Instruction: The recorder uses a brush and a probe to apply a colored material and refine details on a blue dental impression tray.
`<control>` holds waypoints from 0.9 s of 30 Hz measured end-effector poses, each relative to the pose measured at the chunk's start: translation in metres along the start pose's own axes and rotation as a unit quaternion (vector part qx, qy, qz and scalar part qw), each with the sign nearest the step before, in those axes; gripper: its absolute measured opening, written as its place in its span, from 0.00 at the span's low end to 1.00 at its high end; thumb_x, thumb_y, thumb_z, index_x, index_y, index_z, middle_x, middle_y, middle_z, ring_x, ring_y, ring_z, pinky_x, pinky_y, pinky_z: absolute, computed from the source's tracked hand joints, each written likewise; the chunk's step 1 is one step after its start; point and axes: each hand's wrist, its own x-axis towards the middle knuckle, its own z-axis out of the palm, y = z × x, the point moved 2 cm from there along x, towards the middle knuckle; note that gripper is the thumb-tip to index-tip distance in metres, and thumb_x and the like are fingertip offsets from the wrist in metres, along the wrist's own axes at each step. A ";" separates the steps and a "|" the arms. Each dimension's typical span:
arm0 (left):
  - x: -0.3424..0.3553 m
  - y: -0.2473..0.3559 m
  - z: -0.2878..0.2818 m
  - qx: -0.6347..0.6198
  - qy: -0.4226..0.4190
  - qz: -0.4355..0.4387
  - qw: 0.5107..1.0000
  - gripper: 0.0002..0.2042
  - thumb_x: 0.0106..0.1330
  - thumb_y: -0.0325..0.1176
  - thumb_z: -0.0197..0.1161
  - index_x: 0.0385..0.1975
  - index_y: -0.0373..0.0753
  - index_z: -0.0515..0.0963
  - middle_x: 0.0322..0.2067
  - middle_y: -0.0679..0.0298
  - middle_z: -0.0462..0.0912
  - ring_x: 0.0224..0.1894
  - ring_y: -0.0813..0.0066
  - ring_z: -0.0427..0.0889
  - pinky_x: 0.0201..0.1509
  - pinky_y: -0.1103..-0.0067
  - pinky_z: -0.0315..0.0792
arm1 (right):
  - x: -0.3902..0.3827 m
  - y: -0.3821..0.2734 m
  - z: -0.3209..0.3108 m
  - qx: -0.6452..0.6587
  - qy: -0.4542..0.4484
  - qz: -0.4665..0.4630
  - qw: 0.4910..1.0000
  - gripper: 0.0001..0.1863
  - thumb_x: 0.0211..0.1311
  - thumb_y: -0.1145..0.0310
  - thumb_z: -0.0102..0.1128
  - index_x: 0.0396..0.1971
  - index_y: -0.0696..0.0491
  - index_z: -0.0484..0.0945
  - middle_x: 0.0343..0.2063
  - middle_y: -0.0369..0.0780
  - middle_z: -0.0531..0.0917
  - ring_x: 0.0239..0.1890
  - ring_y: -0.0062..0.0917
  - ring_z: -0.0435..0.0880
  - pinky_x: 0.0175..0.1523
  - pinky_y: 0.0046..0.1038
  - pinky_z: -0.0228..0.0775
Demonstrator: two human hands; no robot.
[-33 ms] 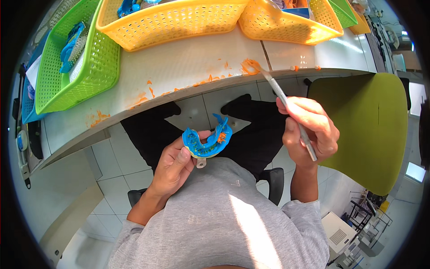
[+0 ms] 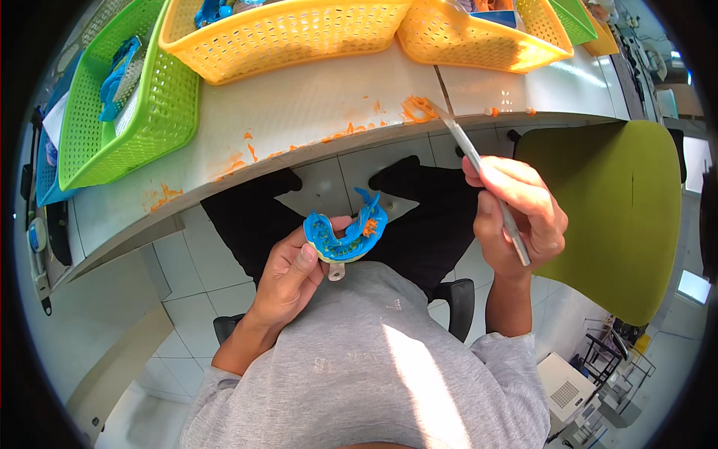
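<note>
My left hand (image 2: 288, 277) is closed on a horseshoe-shaped dental impression (image 2: 345, 248), blue material in a tray, held over my lap with its metal handle tab toward me. A blob of orange material sits on its right side, and a blue flap sticks up at the far end. In my right hand (image 2: 523, 213), the fingers wrap a slim metal spatula (image 2: 470, 150) like a pen. Its blade reaches the bench edge, at the right side of an orange smear (image 2: 416, 109); whether the tip touches the surface, I cannot tell.
Orange scraps and streaks dot the front edge of the white bench (image 2: 299, 105). Behind them stand a green basket (image 2: 142, 135) holding a blue impression and two yellow baskets (image 2: 284, 45) (image 2: 486, 49). A green chair (image 2: 606, 209) stands at right.
The spatula blade has turned narrower to view and drawn slightly right, off the orange smear. My right hand has shifted a little away from me. The left hand holds still with the impression.
</note>
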 end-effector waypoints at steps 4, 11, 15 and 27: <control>0.002 0.001 0.002 0.009 -0.002 0.012 1.000 0.25 0.67 0.45 0.50 0.55 0.30 0.64 0.50 0.58 0.73 0.51 0.73 0.72 0.57 0.75 0.63 | -0.003 0.004 -0.001 0.033 0.037 0.009 0.999 0.17 0.33 0.89 0.59 0.30 0.60 0.78 0.26 0.45 0.82 0.27 0.30 0.83 0.32 0.25 0.76; 0.002 0.000 0.000 -0.001 0.006 0.006 1.000 0.25 0.66 0.45 0.50 0.55 0.31 0.64 0.50 0.58 0.73 0.51 0.73 0.72 0.57 0.74 0.65 | 0.002 0.001 -0.004 0.030 0.003 0.016 0.999 0.15 0.37 0.90 0.55 0.31 0.63 0.76 0.27 0.48 0.81 0.29 0.31 0.83 0.34 0.26 0.77; 0.004 0.001 0.000 -0.004 0.016 0.007 1.000 0.25 0.66 0.45 0.50 0.55 0.31 0.64 0.50 0.58 0.73 0.50 0.73 0.73 0.56 0.74 0.66 | 0.001 0.004 -0.006 0.040 -0.022 0.009 0.999 0.14 0.42 0.92 0.51 0.32 0.65 0.73 0.29 0.52 0.80 0.31 0.32 0.83 0.35 0.27 0.79; 0.004 0.000 0.001 -0.009 0.027 0.007 1.000 0.25 0.66 0.46 0.51 0.54 0.31 0.65 0.49 0.58 0.73 0.50 0.73 0.73 0.57 0.73 0.65 | 0.002 0.002 -0.002 0.038 0.025 0.039 0.998 0.15 0.36 0.85 0.62 0.31 0.60 0.79 0.26 0.43 0.82 0.26 0.28 0.82 0.30 0.24 0.75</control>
